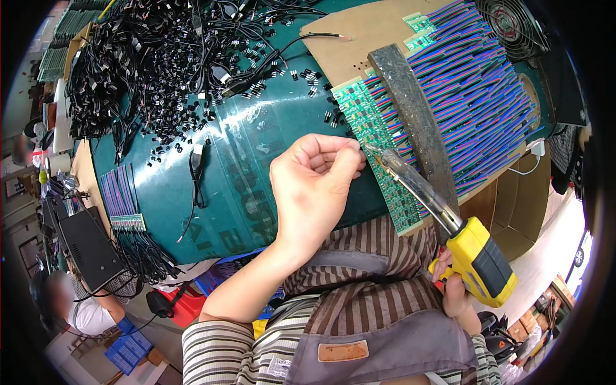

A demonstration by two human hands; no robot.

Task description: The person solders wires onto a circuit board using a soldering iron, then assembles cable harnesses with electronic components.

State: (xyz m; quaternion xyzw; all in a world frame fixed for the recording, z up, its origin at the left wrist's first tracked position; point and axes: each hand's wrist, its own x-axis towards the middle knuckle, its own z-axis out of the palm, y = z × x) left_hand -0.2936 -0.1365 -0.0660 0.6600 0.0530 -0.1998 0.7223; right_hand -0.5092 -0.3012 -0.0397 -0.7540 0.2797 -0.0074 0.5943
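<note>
My right hand (455, 296) is wrapped round the handle of a yellow and black soldering gun (482, 262). Its long metal barrel points up and left, with the tip at a row of green circuit boards (378, 157). Close to that tip, my left hand (313, 186) is closed in a pinch at the boards' left edge; whatever is between the fingertips is too small to make out. Red, blue and black wires (468, 102) run rightward from the boards. A dark, heavy metal bar (414, 106) lies across these wires.
Black cables with plugs (109, 90) and many small black connectors (176, 96) cover the far left of the green mat (250, 160). One USB cable (197, 170) lies apart. A wired board strip (128, 222) sits at the left edge, a fan (513, 25) at far right. Another person (90, 314) is at lower left.
</note>
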